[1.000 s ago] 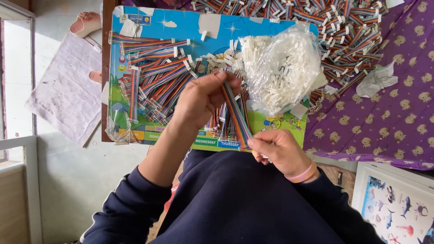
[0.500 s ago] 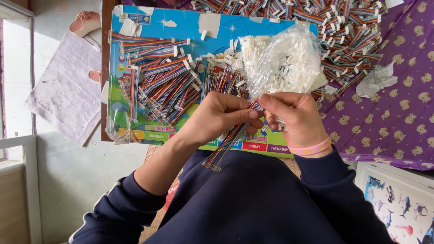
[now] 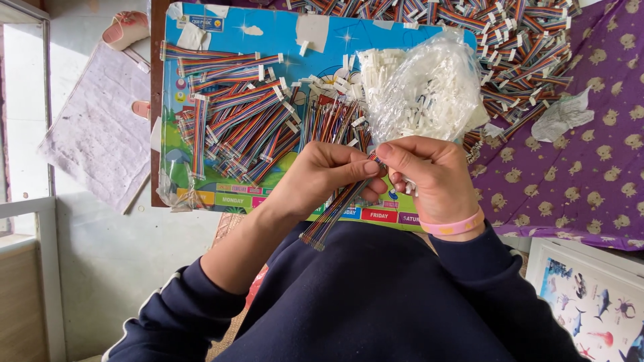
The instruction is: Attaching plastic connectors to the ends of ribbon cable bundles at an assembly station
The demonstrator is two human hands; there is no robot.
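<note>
Both hands, left hand (image 3: 322, 175) and right hand (image 3: 429, 177), pinch one rainbow ribbon cable (image 3: 335, 214) over a blue board (image 3: 282, 33) of cables.

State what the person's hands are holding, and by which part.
Both hands, left hand and right hand, pinch a rainbow ribbon cable at its upper end; the rest hangs free.

Person, seen from above. Garment: dark navy long-sleeved sweatshirt covering the chest and both arms. Left sleeve pushed up, forearm bare; thin white stripe along its outer seam near the elbow. Right sleeve reaches the wrist. Right wrist: pink silicone wristband (image 3: 453, 226) with small yellow markings. Both hands bare, left hand (image 3: 320, 175) and right hand (image 3: 428, 175).
</note>
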